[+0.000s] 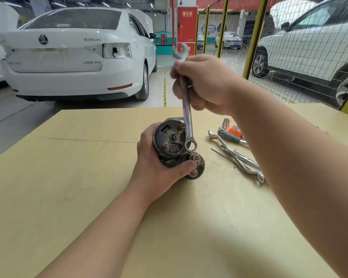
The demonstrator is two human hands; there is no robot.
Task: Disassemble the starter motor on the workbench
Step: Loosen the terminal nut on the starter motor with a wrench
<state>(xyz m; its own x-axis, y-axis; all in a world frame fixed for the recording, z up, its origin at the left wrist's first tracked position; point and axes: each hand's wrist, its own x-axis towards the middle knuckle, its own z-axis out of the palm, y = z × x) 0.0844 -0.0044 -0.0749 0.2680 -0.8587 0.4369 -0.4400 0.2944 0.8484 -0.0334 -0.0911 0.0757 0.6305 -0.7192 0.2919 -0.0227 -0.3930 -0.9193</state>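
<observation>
The starter motor (170, 140) stands on end on the cardboard-covered workbench (88, 177), its dark round end cap facing me. Below it sits the smaller solenoid cap (197, 161) with its terminal studs. My left hand (155, 163) grips the motor body from the left, the thumb lying across the solenoid. My right hand (203, 85) holds a silver combination wrench (187, 111) near its open end, raised above the motor. The wrench's ring end (190, 145) hangs at the right edge of the end cap, just above the solenoid.
To the right of the motor lie an orange-holdered hex key set (232, 131), a green-handled tool (228, 136) and several bent chrome wrenches (241, 159). White cars and a yellow mesh fence (255, 37) stand beyond the bench's far edge.
</observation>
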